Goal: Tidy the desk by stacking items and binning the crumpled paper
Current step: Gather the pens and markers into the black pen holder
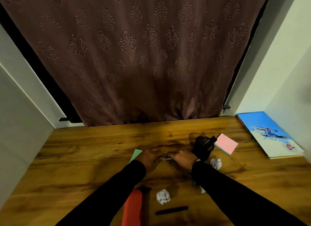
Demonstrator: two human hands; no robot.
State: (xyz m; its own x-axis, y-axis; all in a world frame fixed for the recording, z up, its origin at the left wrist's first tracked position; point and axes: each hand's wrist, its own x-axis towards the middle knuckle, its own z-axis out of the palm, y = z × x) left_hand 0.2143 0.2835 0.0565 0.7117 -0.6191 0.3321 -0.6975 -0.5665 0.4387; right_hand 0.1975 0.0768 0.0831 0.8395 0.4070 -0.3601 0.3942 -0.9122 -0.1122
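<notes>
Pen (pixel 171 210) lying flat, pointing left-right

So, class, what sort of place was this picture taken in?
Probably a study desk at home: a wooden desk set in a nook before a curtain, with a pen holder, sticky notes and books on it.

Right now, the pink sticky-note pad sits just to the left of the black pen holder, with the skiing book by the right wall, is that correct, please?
Not quite: the pink sticky-note pad sits just to the right of the black pen holder, as the head view shows. The skiing book is indeed by the right wall.
</notes>
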